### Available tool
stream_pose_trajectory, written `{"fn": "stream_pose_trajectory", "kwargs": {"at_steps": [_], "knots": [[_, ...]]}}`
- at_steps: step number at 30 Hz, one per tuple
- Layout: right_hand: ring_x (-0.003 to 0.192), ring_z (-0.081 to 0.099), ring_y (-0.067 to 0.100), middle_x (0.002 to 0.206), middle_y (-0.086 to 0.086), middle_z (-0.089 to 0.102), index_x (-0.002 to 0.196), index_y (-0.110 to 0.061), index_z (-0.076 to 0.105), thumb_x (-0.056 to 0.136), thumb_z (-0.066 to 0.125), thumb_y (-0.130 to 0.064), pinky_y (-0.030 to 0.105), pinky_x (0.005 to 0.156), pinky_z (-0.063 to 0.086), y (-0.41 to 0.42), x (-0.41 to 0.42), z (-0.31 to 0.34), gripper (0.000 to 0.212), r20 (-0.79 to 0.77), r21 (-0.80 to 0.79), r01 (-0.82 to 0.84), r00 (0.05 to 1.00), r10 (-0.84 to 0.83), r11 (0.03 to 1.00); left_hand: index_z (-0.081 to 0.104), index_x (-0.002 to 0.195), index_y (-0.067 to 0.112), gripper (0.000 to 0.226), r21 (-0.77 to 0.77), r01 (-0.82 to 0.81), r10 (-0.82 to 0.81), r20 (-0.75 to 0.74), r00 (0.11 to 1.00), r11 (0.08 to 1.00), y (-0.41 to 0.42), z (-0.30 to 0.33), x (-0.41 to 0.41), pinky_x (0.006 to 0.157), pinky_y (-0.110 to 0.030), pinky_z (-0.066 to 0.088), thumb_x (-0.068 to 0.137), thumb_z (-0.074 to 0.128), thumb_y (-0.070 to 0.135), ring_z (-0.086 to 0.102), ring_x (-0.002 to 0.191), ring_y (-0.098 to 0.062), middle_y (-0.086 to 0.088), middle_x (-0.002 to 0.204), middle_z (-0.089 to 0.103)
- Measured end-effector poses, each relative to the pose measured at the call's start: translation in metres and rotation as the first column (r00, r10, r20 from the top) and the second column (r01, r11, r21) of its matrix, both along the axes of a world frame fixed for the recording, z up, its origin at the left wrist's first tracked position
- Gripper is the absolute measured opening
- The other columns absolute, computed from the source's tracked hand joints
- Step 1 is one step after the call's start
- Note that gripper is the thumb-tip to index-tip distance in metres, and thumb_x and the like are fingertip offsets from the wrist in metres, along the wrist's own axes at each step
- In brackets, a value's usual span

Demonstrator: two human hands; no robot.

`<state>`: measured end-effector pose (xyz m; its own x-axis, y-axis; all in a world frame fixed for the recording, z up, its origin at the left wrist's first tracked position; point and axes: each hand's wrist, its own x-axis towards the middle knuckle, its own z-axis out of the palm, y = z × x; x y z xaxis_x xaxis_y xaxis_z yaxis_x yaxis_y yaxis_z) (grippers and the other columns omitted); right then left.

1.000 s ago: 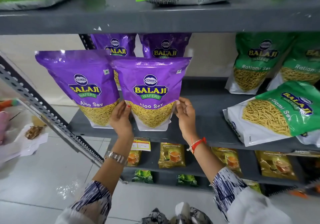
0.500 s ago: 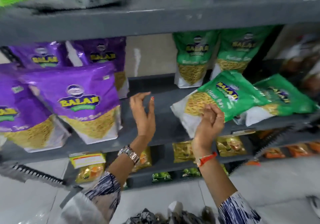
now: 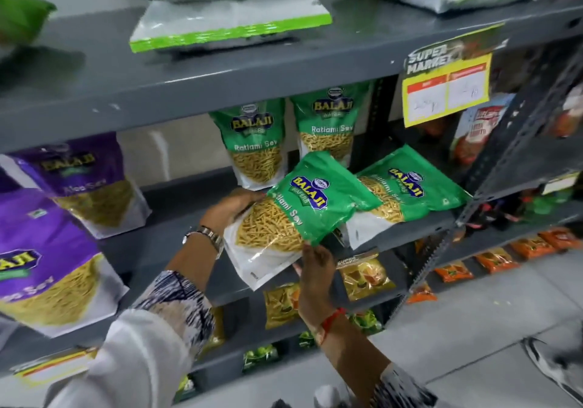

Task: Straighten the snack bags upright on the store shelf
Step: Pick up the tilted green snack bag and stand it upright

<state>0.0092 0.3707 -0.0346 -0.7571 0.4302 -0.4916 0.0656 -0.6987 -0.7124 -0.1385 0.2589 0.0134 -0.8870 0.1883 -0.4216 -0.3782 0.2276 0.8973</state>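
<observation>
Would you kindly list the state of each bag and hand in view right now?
Held Ratlami Sev bag: tilted, gripped by both hands.
Second front Ratlami Sev bag: lying tilted on the shelf.
Two rear Ratlami Sev bags: upright.
Purple Aloo Sev bags: upright.
Left hand: gripping.
Right hand: gripping.

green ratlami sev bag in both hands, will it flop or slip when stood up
The green Ratlami Sev bag looks glossy, so it may slide under the left hand and right hand. It seems loosely filled and likely bends. Its neighbour, the tilted green bag, lies slumped, so it may tip again.
</observation>
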Motion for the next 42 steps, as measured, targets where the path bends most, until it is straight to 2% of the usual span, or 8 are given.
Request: {"fn": "stream_pose_trajectory", "kwargs": {"at_steps": [4,8,11,19,26,31,37,42], "knots": [[0.071,0.050,0.012,0.076,0.000,0.052,0.073,-0.016,0.044,0.093,0.052,-0.007,0.040,0.086,0.044,0.012,-0.002,0.001,0.024,0.014,-0.001,-0.087,0.996,0.087,0.996,0.062,0.101,-0.009,0.023,-0.060,-0.057,0.053,-0.073,0.996,0.997,0.002,0.001,0.004,0.077,-0.031,0.056,0.083,0.060,0.005,0.068,0.064,-0.018,-0.001,0.065,0.074],[0.060,0.038,0.017,0.067,0.005,0.041,0.070,-0.015,0.041,0.093,0.052,-0.008,0.032,0.059,0.035,0.035,0.000,-0.001,0.027,0.001,0.040,-0.117,0.993,0.117,0.992,0.066,0.092,-0.009,0.017,-0.057,-0.258,0.248,-0.140,0.959,0.964,0.006,0.000,0.025,0.081,-0.033,0.053,0.079,0.066,0.003,0.060,0.065,-0.022,-0.008,0.073,0.071],[0.068,0.041,0.022,0.068,0.007,0.042,0.069,-0.015,0.044,0.093,0.052,-0.008,0.039,0.065,0.037,0.052,0.007,-0.001,0.026,-0.010,0.138,-0.123,0.992,0.125,0.983,0.066,0.075,0.004,0.003,0.041,-0.337,0.339,-0.175,0.924,0.941,0.001,-0.002,0.057,0.061,-0.020,0.052,0.076,0.068,0.005,0.061,0.050,-0.014,0.004,0.047,0.067],[0.069,0.056,0.009,0.071,-0.003,0.062,0.073,-0.018,0.054,0.092,0.055,-0.010,0.024,0.064,0.043,0.090,0.023,0.040,0.020,-0.236,0.367,-0.107,0.950,0.204,0.924,0.067,0.070,0.016,0.008,0.287,-0.532,0.581,-0.120,0.805,0.796,0.003,0.007,0.132,0.058,-0.026,0.048,0.076,0.067,0.011,0.058,0.053,-0.011,0.008,0.050,0.067],[0.060,0.060,-0.010,0.058,-0.023,0.069,0.078,-0.017,0.059,0.092,0.055,-0.015,0.009,0.057,0.048,0.099,0.069,0.073,0.014,-0.327,0.474,-0.097,0.904,0.277,0.875,0.067,0.056,0.018,0.016,0.383,-0.443,0.538,-0.190,0.821,0.811,0.000,0.047,0.194,0.050,-0.017,0.047,0.072,0.068,0.020,0.056,0.052,-0.011,0.004,0.055,0.066],[0.066,0.064,-0.008,0.063,-0.020,0.072,0.079,-0.017,0.061,0.092,0.056,-0.014,0.012,0.064,0.051,0.094,0.099,0.078,0.014,-0.343,0.478,-0.115,0.888,0.305,0.871,0.058,0.061,0.017,0.015,0.377,-0.456,0.537,-0.144,0.831,0.806,-0.011,0.045,0.225,0.050,-0.026,0.028,0.074,0.065,0.021,0.039,0.057,-0.017,-0.005,0.065,0.048],[0.078,0.063,0.011,0.079,-0.002,0.069,0.086,-0.013,0.059,0.092,0.056,-0.015,0.029,0.077,0.049,0.077,0.095,0.075,0.007,-0.292,0.486,-0.168,0.894,0.340,0.858,0.062,0.073,0.014,0.012,0.442,-0.507,0.592,-0.071,0.803,0.740,-0.019,0.032,0.221,0.050,-0.019,0.053,0.084,0.059,0.014,0.066,0.054,-0.008,0.005,0.056,0.071],[0.095,0.058,0.023,0.095,0.013,0.063,0.087,-0.013,0.056,0.093,0.052,-0.012,0.052,0.099,0.046,0.066,0.048,0.074,0.007,-0.249,0.524,-0.244,0.873,0.420,0.816,0.064,0.082,0.010,0.007,0.405,-0.543,0.621,-0.084,0.779,0.736,-0.025,0.026,0.189,0.061,-0.022,0.055,0.086,0.059,0.014,0.066,0.067,-0.011,-0.003,0.079,0.070]]}}
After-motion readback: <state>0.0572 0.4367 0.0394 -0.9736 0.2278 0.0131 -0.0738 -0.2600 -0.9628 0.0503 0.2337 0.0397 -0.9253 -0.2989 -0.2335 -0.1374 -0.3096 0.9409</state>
